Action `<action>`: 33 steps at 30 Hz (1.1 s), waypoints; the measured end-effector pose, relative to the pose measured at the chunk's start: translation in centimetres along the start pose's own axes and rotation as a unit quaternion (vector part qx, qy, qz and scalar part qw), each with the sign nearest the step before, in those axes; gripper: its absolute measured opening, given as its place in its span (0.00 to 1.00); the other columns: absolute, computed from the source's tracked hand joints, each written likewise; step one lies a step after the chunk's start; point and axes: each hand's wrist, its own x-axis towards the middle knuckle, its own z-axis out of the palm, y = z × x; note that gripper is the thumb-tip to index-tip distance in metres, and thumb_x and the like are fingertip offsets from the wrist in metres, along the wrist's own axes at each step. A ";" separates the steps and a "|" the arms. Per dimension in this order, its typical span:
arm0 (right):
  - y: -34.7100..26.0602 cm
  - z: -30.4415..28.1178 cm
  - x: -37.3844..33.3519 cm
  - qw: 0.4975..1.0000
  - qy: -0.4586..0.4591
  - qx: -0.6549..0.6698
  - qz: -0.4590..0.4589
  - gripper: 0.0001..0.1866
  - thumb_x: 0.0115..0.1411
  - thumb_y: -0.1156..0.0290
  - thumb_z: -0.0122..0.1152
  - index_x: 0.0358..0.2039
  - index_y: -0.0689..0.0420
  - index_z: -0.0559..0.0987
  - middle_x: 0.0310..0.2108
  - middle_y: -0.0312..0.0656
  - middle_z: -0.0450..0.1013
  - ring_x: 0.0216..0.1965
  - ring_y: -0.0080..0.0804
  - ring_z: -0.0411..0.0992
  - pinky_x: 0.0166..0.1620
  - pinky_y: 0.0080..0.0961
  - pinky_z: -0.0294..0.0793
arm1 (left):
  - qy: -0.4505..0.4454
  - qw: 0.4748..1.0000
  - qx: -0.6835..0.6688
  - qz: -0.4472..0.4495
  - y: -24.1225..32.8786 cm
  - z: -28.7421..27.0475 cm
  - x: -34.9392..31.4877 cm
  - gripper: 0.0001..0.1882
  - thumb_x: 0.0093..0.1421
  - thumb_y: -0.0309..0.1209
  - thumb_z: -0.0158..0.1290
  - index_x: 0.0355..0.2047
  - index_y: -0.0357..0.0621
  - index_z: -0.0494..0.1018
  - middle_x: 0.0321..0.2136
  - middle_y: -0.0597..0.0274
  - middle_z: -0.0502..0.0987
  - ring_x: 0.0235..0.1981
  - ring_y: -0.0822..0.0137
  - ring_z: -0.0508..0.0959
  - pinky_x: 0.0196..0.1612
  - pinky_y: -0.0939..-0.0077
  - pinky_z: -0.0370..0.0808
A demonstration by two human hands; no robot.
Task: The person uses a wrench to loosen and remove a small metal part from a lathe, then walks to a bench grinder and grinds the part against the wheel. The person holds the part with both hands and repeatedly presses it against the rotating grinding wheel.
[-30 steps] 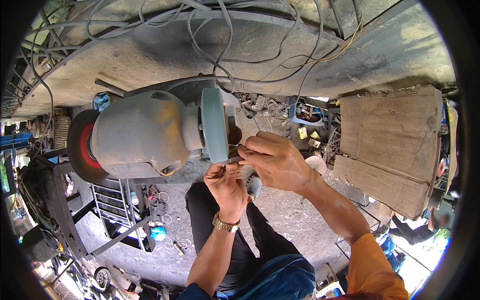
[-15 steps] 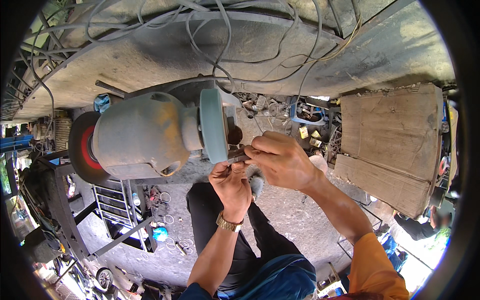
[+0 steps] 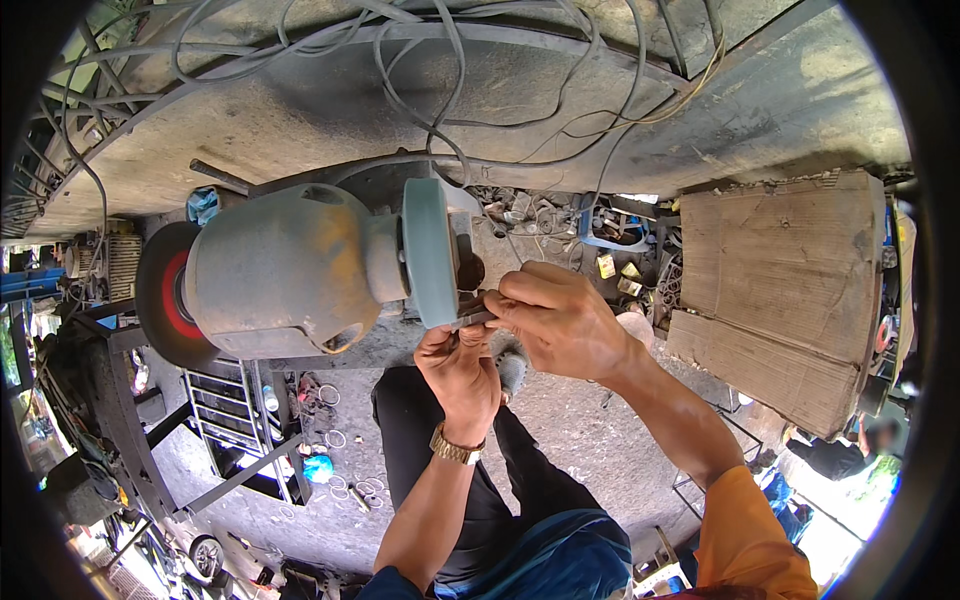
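One left hand (image 3: 462, 385) and one right hand (image 3: 560, 320), two in all, share one metal piece (image 3: 473, 319). There is one wristwatch (image 3: 455, 446). One grinder (image 3: 275, 270) carries one teal wheel (image 3: 428, 255) and one dark wheel (image 3: 153, 297), making a pair. Two trouser legs (image 3: 410, 420) show below. Around them are one blue tub (image 3: 606, 243), at least two yellow boxes (image 3: 606, 265), one blue bag (image 3: 317, 468), at least three rings (image 3: 344, 438) and one other person (image 3: 830, 458).

Grimy wall (image 3: 520, 80), dusty grey floor (image 3: 600, 450)
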 end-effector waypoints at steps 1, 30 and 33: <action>0.0 0.0 0.0 1.000 -0.002 0.000 0.002 0.13 0.44 0.79 0.64 0.34 0.63 0.79 0.32 0.39 0.67 0.33 0.37 0.72 0.35 0.33 0.76 | 0.000 1.000 -0.001 -0.002 0.1 0.0 0.0 0.06 0.67 0.24 0.58 0.43 0.36 0.79 0.42 0.56 0.84 0.42 0.66 0.83 0.51 0.69 0.81; -0.2 0.4 0.4 1.000 0.002 0.010 -0.005 0.12 0.44 0.78 0.64 0.32 0.60 0.78 0.30 0.39 0.66 0.33 0.37 0.71 0.35 0.32 0.75 | -0.006 1.000 0.020 0.013 0.9 0.9 0.0 0.08 0.67 0.27 0.59 0.43 0.36 0.79 0.42 0.56 0.84 0.43 0.65 0.83 0.52 0.69 0.80; -0.1 0.3 0.3 1.000 0.002 0.006 -0.005 0.11 0.44 0.78 0.64 0.32 0.61 0.79 0.31 0.38 0.66 0.33 0.37 0.72 0.35 0.32 0.76 | -0.002 1.000 0.029 0.010 0.7 0.7 0.0 0.08 0.67 0.27 0.59 0.43 0.36 0.79 0.42 0.56 0.84 0.44 0.65 0.83 0.52 0.68 0.81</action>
